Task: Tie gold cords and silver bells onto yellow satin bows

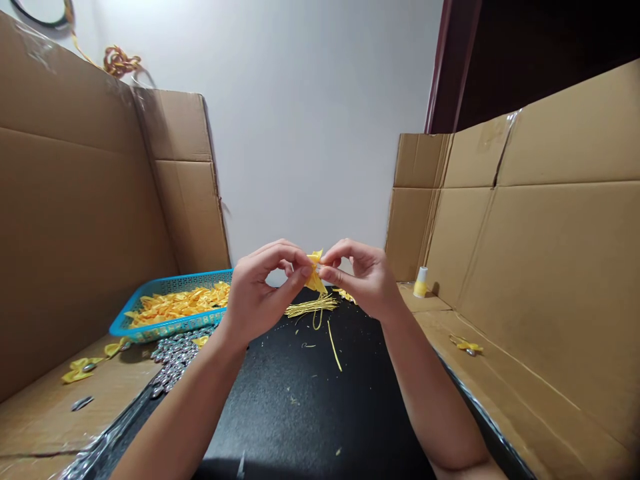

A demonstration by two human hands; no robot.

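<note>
A small yellow ribbon bow (315, 281) is raised over the far part of the black work surface (320, 413). My left hand (267, 287) pinches its left side between thumb and fingers. From the right, my right hand (363, 277) closes thumb and forefinger at the bow's middle; the fingertips hide what else may be there. Just beneath the hands lies a bundle of thin yellow ties (311, 306), with one loose yellow strip (335, 347) nearer to me. More small yellow pieces (346, 295) lie behind my right hand, partly hidden.
At left stands a blue basket (117, 325) of yellow bows, with a pile of shiny silver beads (175, 357) in front. Loose yellow bows (80, 370) lie on cardboard. To the right are a thread spool (421, 283) and another bow (469, 347). Cardboard walls (565, 267) flank both sides.
</note>
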